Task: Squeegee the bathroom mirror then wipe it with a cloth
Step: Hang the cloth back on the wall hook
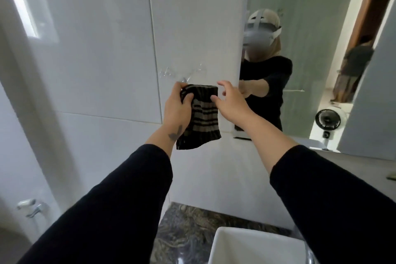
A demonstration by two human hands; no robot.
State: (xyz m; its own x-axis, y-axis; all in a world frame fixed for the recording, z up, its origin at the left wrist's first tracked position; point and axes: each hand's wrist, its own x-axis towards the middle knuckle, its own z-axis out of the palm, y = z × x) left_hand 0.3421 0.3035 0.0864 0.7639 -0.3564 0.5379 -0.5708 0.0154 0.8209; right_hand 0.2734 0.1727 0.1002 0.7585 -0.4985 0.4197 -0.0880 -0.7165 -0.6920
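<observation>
A dark cloth with grey stripes (202,122) hangs in front of the white tiled wall. My left hand (179,106) grips its upper left corner. My right hand (228,98) is beside the cloth's upper right edge, fingers spread, its thumb at the cloth's edge and nothing held. The bathroom mirror (310,28) fills the upper right and reflects a person in black with a headset. No squeegee is in view.
A clear wall hook (184,75) sits on the tile just above the cloth. A white basin (246,246) stands on a dark marbled counter (188,225) below. A chrome fitting (32,208) is at the lower left. The mirror reflects a small fan (327,122).
</observation>
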